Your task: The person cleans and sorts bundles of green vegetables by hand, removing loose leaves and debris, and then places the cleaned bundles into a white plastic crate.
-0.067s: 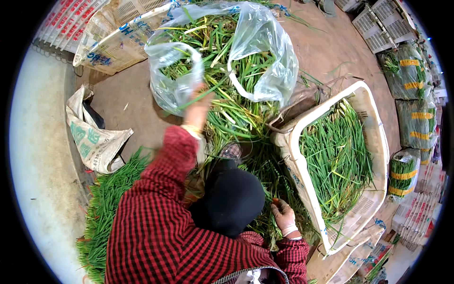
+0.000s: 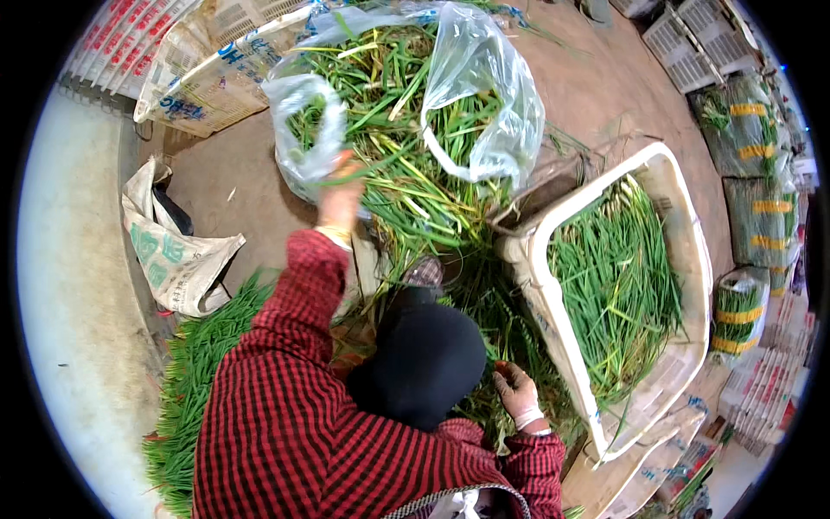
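Stalks (image 2: 406,199) between bag edges (image 2: 471,60); left grip (image 2: 341,195) alongside.

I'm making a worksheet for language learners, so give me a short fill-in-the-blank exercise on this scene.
1. The hand nearer the clear plastic bag is the person's ____ one.
2. The white crate stands to the ____ of the bag in the picture.
3. The long leaves in that crate are mostly coloured ____.
4. The checked sleeves are black and ____.

Missing words: left; right; green; red.

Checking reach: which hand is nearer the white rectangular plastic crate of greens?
Right: the right hand is left of the crate; the left hand is farther, by the clear plastic bag.
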Demonstrator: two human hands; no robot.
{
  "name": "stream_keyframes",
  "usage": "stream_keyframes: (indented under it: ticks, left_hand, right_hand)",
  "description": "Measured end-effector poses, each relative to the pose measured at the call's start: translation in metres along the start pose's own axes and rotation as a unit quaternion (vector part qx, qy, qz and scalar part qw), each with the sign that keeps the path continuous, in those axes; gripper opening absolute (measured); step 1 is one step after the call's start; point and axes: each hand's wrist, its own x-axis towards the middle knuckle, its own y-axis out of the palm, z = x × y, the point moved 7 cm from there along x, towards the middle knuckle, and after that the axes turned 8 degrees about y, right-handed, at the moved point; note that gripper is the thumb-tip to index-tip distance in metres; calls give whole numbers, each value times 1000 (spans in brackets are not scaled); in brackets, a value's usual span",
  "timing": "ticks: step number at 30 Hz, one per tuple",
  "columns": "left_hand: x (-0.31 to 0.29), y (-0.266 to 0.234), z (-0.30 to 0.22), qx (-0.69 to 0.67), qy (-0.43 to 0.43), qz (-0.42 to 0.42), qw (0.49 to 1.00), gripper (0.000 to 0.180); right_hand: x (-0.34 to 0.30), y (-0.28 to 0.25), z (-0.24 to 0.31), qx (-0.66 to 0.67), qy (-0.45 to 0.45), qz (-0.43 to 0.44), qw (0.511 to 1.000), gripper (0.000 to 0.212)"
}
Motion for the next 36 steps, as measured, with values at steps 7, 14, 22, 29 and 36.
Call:
stream_keyframes:
  ticks: [7,14,22,29,36]
  left_hand:
    - [-73,-118,-26,56,54,-262,962,46]
    - [-117,92,-94,202,62,118,970,50]
    - [-231,279,23,497,307,381,717,121]
    - [-248,259,49,480,205,352,777,96]
    - [-223,178,179,667,-1,365,649,78]
  right_hand:
    - [-32,-36,-96,95,8,-308,947,31]
    - [-108,-39,-339,275,408,-460,739,80]
    - [-85,-25,-369,315,541,-312,715,97]
    - [-67,-35,-431,300,514,-315,739,88]
    - [-48,1,-420,308,474,-279,776,79]
